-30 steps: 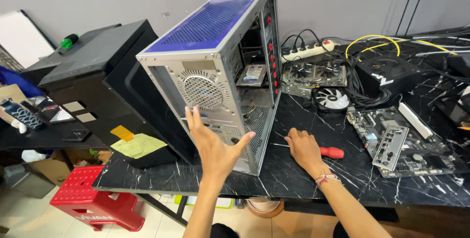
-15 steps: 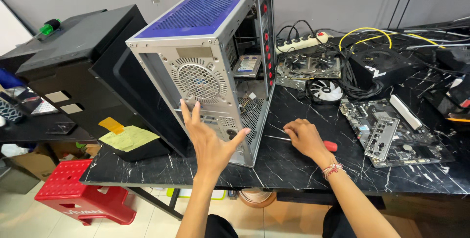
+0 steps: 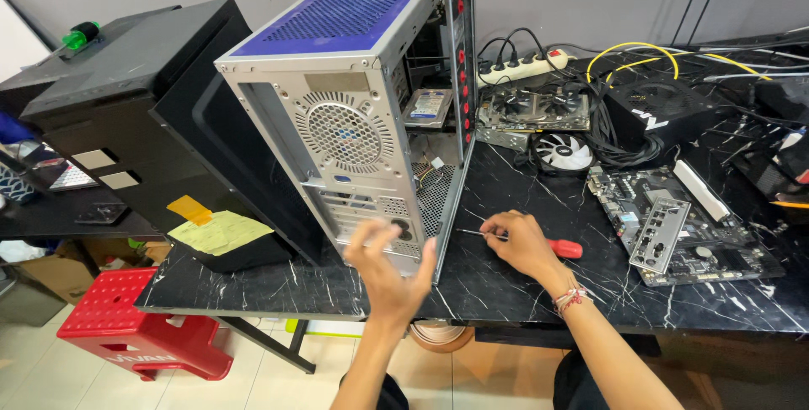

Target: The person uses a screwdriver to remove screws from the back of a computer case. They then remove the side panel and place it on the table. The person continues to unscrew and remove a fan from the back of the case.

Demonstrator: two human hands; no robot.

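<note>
**Labels and notes around the open case**

I see a yellow sticky sheet [image 3: 221, 231] lying on the low black box at the left edge of the worktop, with a smaller orange note [image 3: 189, 209] touching its upper corner. On the side of the black tower [image 3: 126, 81] sit two pale rectangular labels [image 3: 105, 169], one above the other. Inside the silver case [image 3: 354, 123] a drive carries a white-and-blue label [image 3: 428, 107]. I can't spot any lit screen or sign.
</note>
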